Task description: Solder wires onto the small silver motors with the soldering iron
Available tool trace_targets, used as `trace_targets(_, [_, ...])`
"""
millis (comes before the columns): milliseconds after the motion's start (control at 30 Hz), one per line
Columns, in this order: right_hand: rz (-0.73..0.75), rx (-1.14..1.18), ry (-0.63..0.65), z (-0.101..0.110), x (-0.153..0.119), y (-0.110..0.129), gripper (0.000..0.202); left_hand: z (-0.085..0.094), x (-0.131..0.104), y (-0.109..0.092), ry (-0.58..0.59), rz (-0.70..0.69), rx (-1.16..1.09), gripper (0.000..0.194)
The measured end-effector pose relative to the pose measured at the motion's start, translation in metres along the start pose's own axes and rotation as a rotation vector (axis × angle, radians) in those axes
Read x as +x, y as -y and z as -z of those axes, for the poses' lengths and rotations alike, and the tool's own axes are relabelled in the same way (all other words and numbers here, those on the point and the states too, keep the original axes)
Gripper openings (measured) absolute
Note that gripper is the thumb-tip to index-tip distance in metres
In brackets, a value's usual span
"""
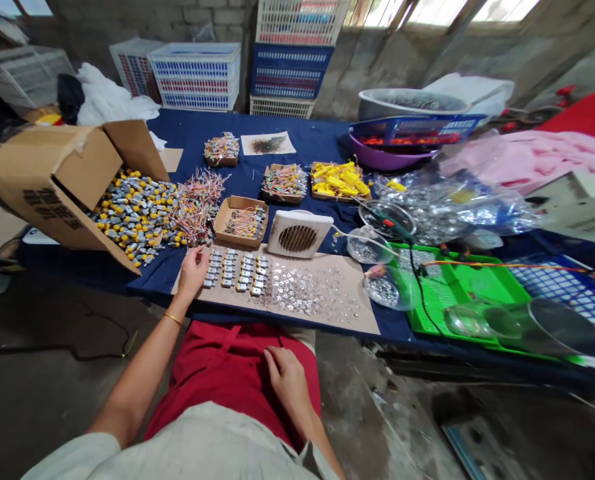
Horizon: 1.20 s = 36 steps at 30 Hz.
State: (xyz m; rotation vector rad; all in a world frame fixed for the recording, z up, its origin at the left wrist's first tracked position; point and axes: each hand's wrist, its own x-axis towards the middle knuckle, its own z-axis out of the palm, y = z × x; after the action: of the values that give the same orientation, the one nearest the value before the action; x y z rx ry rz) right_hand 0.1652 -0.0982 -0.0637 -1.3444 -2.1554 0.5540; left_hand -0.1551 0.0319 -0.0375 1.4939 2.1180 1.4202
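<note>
My left hand (194,272) is at the left edge of a cardboard sheet (350,313), beside rows of small motors (228,268); its fingers are bent together near the leftmost row, and anything between them is too small to make out. On my lap, over the red cloth (207,360), rests my right hand (286,373) with its fingers loosely apart and nothing in them. Many small clear and metal pieces (297,290) lie scattered on the sheet, right of the motors. Above my left hand is a heap of wired motors (194,207).
A tipped cardboard box (52,180) spills yellow-and-grey motors (132,213). Behind the sheet stand a small fan (300,233) and a cardboard tray of wired motors (222,230). At right are plastic bowls (370,247), green trays (487,283) and a cable (420,287).
</note>
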Motion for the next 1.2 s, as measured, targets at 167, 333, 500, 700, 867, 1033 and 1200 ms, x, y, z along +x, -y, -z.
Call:
trace_targets(167, [-0.040, -0.060, 0.143, -0.001, -0.001, 0.013, 0.029, 0.008, -0.025, 0.009, -0.093, 0.082, -0.118, 0.037])
trace_targets(333, [-0.116, -0.110, 0.218, 0.020, -0.008, 0.006, 0.026, 0.006, -0.027, 0.007, -0.106, 0.187, -0.149, 0.040])
trace_targets(500, [-0.284, 0.073, 0.175, 0.086, -0.016, -0.019, 0.029, 0.006, -0.033, 0.010, -0.054, 0.210, -0.114, 0.042])
trace_targets(700, [-0.407, 0.281, 0.111, 0.205, 0.042, -0.049, 0.037, -0.001, -0.040, 0.025, 0.032, 0.232, -0.049, 0.037])
trace_targets(867, [-0.603, -0.087, -0.304, 0.288, 0.183, -0.100, 0.019, -0.006, -0.041, 0.028, 0.026, 0.182, -0.033, 0.035])
trace_targets(1033, [-0.770, -0.064, -0.350, 0.307, 0.281, -0.147, 0.032, -0.011, -0.042, 0.025, -0.009, 0.138, -0.032, 0.029])
trace_targets(1200, [-0.753, 0.125, -0.433, 0.293, 0.298, -0.162, 0.037, -0.017, -0.042, 0.028, -0.014, 0.097, -0.055, 0.025])
